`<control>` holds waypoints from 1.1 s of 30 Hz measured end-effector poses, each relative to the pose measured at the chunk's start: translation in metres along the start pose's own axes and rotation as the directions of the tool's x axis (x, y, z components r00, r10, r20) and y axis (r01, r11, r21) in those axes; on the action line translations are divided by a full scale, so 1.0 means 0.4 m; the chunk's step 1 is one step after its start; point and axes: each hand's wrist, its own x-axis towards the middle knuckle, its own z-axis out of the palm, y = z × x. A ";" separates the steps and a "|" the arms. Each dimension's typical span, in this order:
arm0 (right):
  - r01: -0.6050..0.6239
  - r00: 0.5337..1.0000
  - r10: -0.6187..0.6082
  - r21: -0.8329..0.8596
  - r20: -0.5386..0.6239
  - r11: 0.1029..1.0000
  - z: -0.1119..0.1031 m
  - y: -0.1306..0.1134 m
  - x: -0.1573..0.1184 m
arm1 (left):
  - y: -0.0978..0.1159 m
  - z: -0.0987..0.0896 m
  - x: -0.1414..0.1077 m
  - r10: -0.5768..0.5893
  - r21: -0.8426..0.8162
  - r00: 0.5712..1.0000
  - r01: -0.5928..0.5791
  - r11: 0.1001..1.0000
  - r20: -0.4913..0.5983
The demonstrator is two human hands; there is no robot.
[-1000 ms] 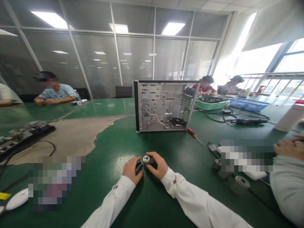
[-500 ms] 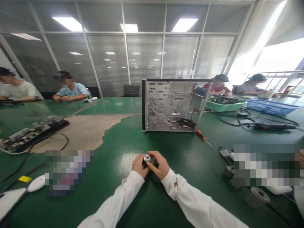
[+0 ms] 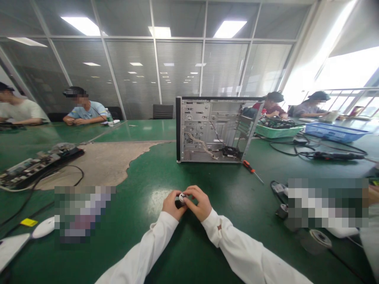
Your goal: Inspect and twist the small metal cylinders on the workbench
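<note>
The fingers (image 3: 190,192) of both hands curl in and pinch a small round metal part, silver on top and black below (image 3: 182,198). It sits in the middle of the shiny green tabletop (image 3: 142,209), on the side nearest the person. The left hand (image 3: 174,205) and right hand (image 3: 200,204) almost meet around it. If the fingers slip, the little part could fall and roll away over the smooth tabletop, toward the orange-handled screwdriver (image 3: 248,167) beside the tall silver metal computer case (image 3: 209,130).
</note>
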 end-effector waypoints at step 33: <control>-0.001 0.965 0.148 -0.558 0.219 0.830 -0.101 0.126 -0.033 | -0.106 -0.020 0.037 0.109 0.256 0.974 -0.158 0.954 0.196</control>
